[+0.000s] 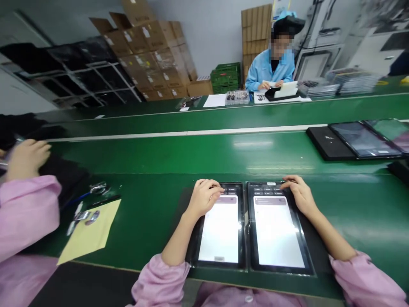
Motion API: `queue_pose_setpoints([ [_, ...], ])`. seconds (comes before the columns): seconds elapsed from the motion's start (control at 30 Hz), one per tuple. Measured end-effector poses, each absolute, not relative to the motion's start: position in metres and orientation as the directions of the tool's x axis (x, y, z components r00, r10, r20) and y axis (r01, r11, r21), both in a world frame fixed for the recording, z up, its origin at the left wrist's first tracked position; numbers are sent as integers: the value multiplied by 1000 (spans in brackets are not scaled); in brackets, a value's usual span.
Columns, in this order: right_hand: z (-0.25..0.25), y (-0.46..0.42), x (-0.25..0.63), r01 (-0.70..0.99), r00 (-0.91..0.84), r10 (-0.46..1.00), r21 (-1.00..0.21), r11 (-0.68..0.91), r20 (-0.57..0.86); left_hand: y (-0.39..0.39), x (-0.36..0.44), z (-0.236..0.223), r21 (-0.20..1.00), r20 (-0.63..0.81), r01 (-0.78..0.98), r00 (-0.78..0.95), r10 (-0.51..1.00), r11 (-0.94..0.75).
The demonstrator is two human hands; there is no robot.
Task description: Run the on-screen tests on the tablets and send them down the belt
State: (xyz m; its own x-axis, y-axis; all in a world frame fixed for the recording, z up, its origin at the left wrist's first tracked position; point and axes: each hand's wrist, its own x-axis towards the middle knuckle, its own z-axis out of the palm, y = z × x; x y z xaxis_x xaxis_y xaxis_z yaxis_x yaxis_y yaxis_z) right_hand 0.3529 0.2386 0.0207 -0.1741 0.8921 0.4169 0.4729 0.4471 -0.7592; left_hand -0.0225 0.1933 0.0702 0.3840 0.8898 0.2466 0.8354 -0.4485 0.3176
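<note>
Two lit tablets, left one and right one, lie flat side by side at near edge of counter. Hands apart, fingers loosely bent, gripping neither: left hand over left tablet's top, right hand at right tablet's upper right corner. Fingertip contact: cannot tell. Best: light fingertip touches, palms off glass, wrists outside screens, no push that slides tablets.

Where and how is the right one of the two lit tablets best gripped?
Probably by its right long edge, with the right hand coming from the right. The right tablet lies flat, screen up, and its left edge sits close beside the left tablet, leaving fingers little room there.
</note>
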Motion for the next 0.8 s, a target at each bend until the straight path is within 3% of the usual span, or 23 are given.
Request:
queue_pose_setpoints([
  [0.17, 18, 239, 351, 482, -231, 882, -740, 470, 410, 194, -17, 63, 295, 187, 827, 441, 878, -478],
  [0.33, 15, 242, 349, 487, -254, 850, -698, 525, 462, 201, -14, 71, 430, 257, 804, 328, 909, -411],
  [0.4, 14, 242, 349, 483, -206, 853, -708, 515, 479, 208, -10, 77, 472, 190, 810, 291, 938, -347],
  [0.5, 17, 241, 348, 461, -159, 875, -749, 476, 458, 220, 0, 84, 486, -41, 848, 265, 963, -213],
  [0.57, 20, 244, 347, 461, -171, 908, -783, 418, 383, 230, 8, 87, 474, -170, 866, 267, 949, -158],
  [0.67, 27, 257, 341, 515, -217, 966, -824, 236, 141, 248, 18, 87, 460, -278, 874, 310, 909, -157],
  [0.8, 32, 286, 332, 528, -327, 940, -844, 94, -100, 269, 23, 93, 445, -401, 883, 344, 849, -147],
])
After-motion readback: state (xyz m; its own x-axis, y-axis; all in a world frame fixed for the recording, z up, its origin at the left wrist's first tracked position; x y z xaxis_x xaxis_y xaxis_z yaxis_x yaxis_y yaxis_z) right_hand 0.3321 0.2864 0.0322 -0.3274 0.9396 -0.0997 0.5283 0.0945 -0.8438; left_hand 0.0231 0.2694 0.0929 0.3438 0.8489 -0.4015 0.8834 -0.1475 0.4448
